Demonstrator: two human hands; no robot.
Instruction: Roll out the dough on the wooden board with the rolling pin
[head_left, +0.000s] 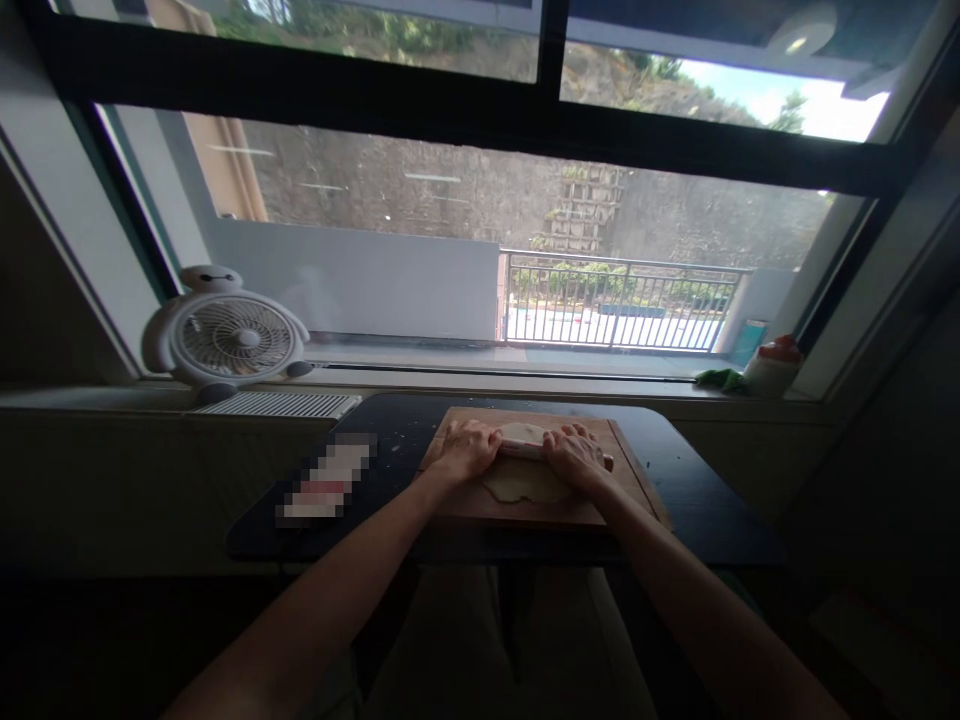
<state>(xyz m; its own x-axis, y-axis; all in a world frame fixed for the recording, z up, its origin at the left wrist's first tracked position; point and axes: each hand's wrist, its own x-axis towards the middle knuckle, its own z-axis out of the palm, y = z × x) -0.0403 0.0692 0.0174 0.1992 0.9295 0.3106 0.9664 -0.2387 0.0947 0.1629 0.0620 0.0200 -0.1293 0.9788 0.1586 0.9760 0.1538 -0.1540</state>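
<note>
A rolling pin (523, 449) lies across a flat sheet of dough (529, 482), with dough showing on both its near and far sides. My left hand (469, 447) is wrapped over the pin's left end. Over its right part my right hand (579, 453) is closed, and the pin's handle tip pokes out beyond it. Both hands press from above, so the gripped parts of the pin are hidden. Beneath the dough is a wooden board (630, 470).
The board rests on a dark table (705, 500) dusted with white specks. A blurred-out item (326, 485) lies at the table's left. On the windowsill stand a white fan (240, 335), a green cloth (720, 380) and a white container (772, 370) with a reddish top.
</note>
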